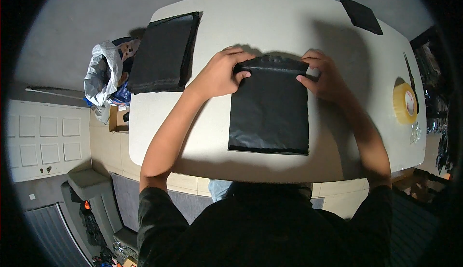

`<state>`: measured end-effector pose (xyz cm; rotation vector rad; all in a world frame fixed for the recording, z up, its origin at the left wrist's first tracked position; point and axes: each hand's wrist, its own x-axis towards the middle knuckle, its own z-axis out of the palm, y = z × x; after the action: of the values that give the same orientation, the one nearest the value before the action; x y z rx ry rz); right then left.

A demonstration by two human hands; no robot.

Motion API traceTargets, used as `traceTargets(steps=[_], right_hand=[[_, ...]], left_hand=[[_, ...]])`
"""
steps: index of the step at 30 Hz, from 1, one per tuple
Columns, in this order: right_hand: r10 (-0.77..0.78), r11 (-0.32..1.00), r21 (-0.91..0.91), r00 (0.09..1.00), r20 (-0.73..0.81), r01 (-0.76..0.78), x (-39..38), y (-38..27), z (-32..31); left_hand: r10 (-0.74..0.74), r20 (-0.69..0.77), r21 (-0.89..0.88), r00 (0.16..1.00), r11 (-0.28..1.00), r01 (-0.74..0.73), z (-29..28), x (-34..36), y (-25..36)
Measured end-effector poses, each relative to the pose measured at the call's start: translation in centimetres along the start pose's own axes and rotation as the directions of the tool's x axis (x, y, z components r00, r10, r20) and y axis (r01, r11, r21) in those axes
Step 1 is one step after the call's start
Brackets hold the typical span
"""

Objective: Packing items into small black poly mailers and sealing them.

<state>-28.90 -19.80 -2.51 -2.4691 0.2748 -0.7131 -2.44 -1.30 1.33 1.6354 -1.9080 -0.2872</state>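
Observation:
A flat black plastic mailing bag lies on the white table in front of me. Its far edge is bunched and folded up into a crinkled strip. My left hand grips the far left corner, thumb on the near side and fingers behind the strip. At the far right corner, my right hand pinches the same bag, its thumb toward me and fingertips over the edge. Part of the fingers of both hands is hidden behind the plastic.
A stack of black bags sits at the table's far left. Another dark flat piece lies at the far right corner. A roll of clear yellowish tape rests near the right edge, beside thin black scissors. Left of the table stands a silvery bag.

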Motion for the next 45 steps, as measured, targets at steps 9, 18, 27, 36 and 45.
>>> traceTargets(steps=[9, 18, 27, 36, 45], right_hand=[[-0.134, 0.991, 0.001, 0.99, -0.048, 0.134, 0.2, -0.4, -0.3], [-0.028, 0.996, -0.084, 0.999, 0.039, 0.031, 0.4, -2.1, -0.6], [-0.08, 0.99, -0.114, 0.995, 0.052, 0.086, 0.1, -1.6, -0.7], [-0.132, 0.983, -0.119, 0.987, 0.09, 0.143, 0.3, -1.8, -1.2], [-0.146, 0.965, -0.222, 0.989, -0.003, 0.141, 0.2, -1.8, 0.0]], left_hand=[[0.019, 0.027, 0.053, 0.999, 0.998, -0.02, -0.2, -0.2, 0.2], [0.001, 0.035, 0.099, 0.999, 0.995, -0.004, -0.1, -0.4, 0.6], [0.014, 0.116, 0.163, 0.993, 0.986, -0.033, -0.6, -0.4, 1.3], [0.007, 0.2, 0.273, 0.98, 0.96, -0.062, -1.0, -1.0, 2.4], [-0.028, 0.247, 0.43, 0.969, 0.899, -0.084, -1.0, -1.7, 4.2]])
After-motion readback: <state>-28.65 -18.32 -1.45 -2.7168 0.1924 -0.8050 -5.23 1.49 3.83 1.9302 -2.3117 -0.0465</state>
